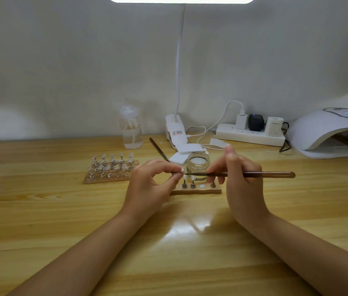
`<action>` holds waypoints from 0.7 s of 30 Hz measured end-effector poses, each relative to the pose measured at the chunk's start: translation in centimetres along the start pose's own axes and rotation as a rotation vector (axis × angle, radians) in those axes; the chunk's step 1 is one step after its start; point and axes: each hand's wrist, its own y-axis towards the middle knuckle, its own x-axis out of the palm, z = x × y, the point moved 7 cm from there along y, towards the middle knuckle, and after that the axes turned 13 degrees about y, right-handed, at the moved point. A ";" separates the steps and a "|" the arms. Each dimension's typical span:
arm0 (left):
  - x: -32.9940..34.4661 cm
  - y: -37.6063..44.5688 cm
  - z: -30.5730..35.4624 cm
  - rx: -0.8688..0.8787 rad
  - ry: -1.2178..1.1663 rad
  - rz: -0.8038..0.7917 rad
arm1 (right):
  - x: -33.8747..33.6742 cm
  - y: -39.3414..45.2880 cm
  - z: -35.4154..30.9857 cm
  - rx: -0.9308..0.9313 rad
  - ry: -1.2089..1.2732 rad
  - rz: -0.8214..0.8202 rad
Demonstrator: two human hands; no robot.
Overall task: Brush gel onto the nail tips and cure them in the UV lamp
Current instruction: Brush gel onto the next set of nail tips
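My left hand [153,180] pinches a small nail tip on its metal stand [179,170] between thumb and fingers, above the near wooden holder [196,190]. My right hand [237,174] grips a brown gel brush [254,174], held level, with its bristles touching the nail tip. Right behind the tip stands an open glass jar of clear gel [197,168]. The near holder carries three more stands and one bare round spot. A white UV lamp [327,131] sits at the right back, with another holder inside its opening.
A second wooden holder [111,169] with several nail tips lies to the left. A clear pump bottle [130,129], a desk lamp clip [176,130], white pads [188,151], a second brush [159,149] and a power strip [250,134] stand along the back of the wooden table [40,210].
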 end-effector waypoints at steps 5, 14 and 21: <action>0.0 0.0 0.0 -0.005 -0.014 -0.001 | 0.2 0.0 0.1 0.001 -0.028 -0.007; 0.1 0.0 -0.3 -0.045 -0.036 0.005 | 0.3 -0.2 0.4 0.034 -0.006 -0.022; -0.2 -0.1 -0.5 -0.089 -0.040 0.020 | 0.3 0.0 -0.8 -0.016 0.060 0.011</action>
